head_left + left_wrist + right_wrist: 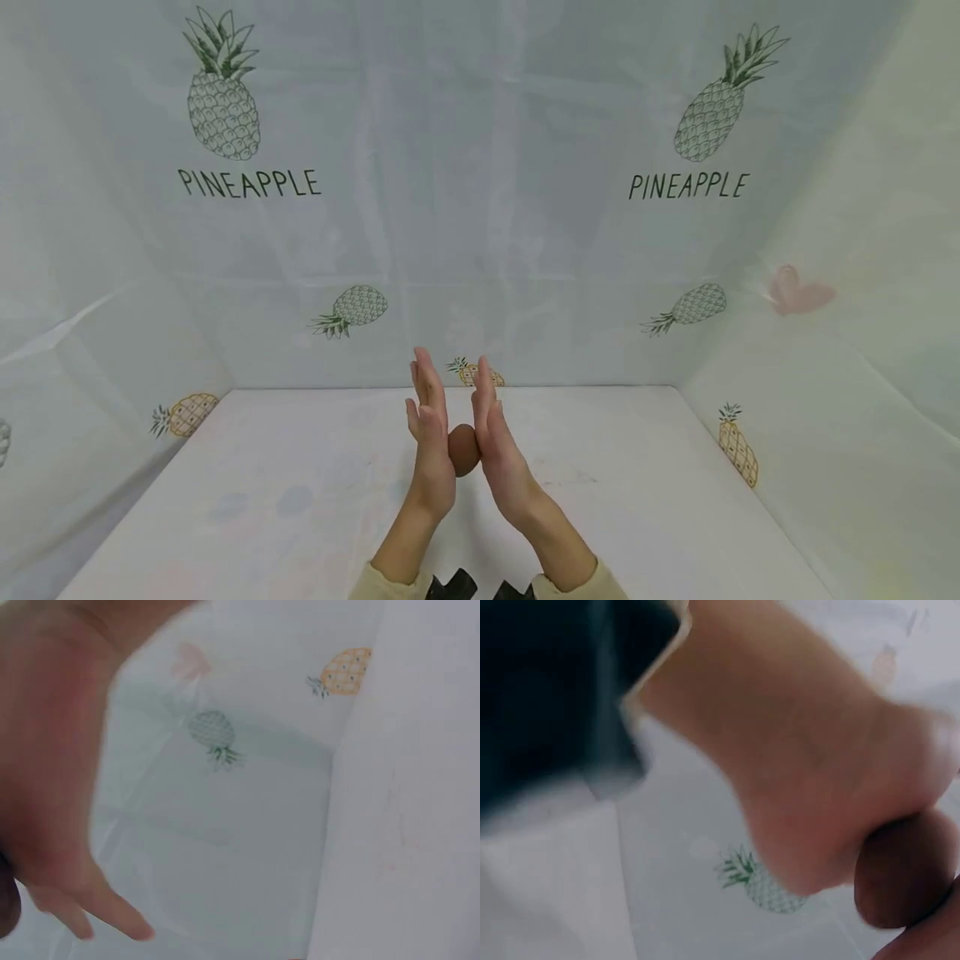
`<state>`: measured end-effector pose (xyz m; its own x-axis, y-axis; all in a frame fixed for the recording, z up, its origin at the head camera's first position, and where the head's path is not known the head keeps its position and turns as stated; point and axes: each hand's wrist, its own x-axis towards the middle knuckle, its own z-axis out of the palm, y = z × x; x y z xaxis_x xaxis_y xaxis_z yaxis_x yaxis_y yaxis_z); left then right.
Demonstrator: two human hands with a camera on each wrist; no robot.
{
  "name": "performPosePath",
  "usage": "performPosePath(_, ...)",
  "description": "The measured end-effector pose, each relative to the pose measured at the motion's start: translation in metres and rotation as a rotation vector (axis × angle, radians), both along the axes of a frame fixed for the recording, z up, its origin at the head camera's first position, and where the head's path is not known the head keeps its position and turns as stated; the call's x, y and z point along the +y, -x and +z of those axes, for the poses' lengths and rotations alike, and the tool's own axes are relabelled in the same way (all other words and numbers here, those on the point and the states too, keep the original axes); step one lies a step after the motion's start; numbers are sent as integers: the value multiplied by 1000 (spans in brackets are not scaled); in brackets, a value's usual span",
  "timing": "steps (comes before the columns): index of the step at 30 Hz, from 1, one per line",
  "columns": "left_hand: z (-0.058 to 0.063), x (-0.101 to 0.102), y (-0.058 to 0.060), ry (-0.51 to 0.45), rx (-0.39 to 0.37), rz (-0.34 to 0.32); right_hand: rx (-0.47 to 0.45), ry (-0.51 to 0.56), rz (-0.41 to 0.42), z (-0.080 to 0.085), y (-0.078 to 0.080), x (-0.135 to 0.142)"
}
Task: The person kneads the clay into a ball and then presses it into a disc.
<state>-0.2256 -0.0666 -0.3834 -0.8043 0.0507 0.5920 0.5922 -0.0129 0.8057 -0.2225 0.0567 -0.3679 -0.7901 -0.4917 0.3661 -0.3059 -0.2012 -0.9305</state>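
Observation:
A smooth brown ball (463, 450) is held up between two palms in the head view. My left hand (431, 450) presses it from the left, fingers straight and pointing upward. From the other side my right hand (504, 462) presses it, its fingers also extended. The fingertips of the two hands stay apart above the ball. Up close in the right wrist view, the brown ball (904, 870) touches a palm, with part of another hand at the lower right corner. Only a sliver of the brown ball (7, 904) shows at the left edge of the left wrist view.
A white table (300, 500) lies below the hands. Pale sheeting (480, 208) printed with pineapples hangs behind it and along both sides. Beige sleeves (386, 583) and black wrist devices (453, 586) show at the bottom edge.

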Motion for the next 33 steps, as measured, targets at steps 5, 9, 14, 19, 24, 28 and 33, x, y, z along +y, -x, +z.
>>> performPosePath(5, -8, 6, 4, 22, -14, 46, 49, 66, -20, 11, -7, 6)
performPosePath(9, -13, 19, 2, 113, 32, 71, 32, 128, -86, 15, -5, 16)
performPosePath(14, -17, 32, -6, 212, 119, 41, -4, 173, -209, 14, 2, 25)
performPosePath(19, -12, 35, -18, 176, 140, -82, -25, 169, -239, 8, 13, 26)
performPosePath(24, -3, 26, -22, 113, 96, -70, -50, 106, -113, -1, 17, 16)
performPosePath(28, 3, 14, -17, 61, 43, -2, -74, 18, -12, -5, 13, 8)
performPosePath(33, 5, 2, -6, -40, -34, 65, -95, -9, 62, -1, 2, 3)
